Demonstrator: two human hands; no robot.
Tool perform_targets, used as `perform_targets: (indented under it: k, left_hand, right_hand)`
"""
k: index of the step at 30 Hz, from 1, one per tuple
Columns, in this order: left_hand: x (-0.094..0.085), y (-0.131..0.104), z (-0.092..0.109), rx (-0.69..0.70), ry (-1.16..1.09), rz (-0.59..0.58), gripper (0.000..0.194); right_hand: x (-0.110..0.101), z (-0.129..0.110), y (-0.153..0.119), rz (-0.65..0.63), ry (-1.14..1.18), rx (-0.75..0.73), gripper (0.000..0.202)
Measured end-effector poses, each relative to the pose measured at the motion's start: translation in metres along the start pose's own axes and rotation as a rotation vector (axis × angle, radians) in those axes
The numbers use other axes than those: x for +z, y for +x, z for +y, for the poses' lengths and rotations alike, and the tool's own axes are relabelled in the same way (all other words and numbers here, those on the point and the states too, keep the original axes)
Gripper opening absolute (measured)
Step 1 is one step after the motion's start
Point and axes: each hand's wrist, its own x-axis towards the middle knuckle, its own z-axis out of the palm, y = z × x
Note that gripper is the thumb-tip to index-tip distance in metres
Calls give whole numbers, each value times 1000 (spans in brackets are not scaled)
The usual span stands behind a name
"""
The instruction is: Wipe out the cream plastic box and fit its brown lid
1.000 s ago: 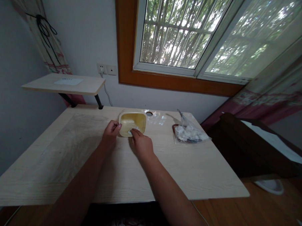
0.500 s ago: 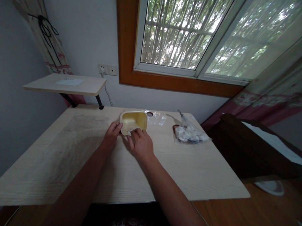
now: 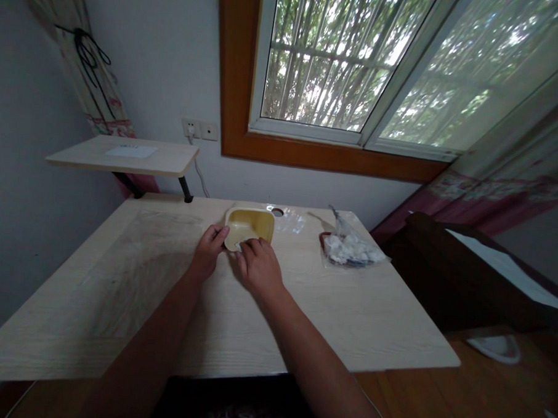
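Note:
A yellow basin with a pale rim is tilted near the back of the table, its inside facing me. My left hand grips its left edge between thumb and fingers. At the near right edge, my right hand pinches a small white cloth or tissue against the basin's rim. The lower part of the cloth is partly hidden by the fingers.
A clear plastic bag with white crumpled pieces lies at the table's right. A thin plastic sheet covers the left part of the table. Behind it stands a small raised shelf with a paper on top.
The basin has shifted very slightly to the right, with both hands still on it. Less of the white cloth shows beside my right fingers.

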Motion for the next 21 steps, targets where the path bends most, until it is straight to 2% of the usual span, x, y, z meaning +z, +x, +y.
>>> perform_targets:
  k: [5, 10, 14, 21]
  left_hand:
    - [1, -2, 2, -14, 6, -25, 38]
    - [3, -4, 4, -44, 22, -30, 39]
    - [5, -6, 4, -75, 7, -59, 40]
    - [4, -3, -4, -72, -68, -104, 37]
  right_hand:
    - [8, 2, 1, 20, 31, -40, 35]
    - [5, 0, 7, -50, 29, -41, 31]
    - [-2, 3, 18, -170, 10, -15, 29]
    - [-3, 14, 54, -479, -9, -6, 32]
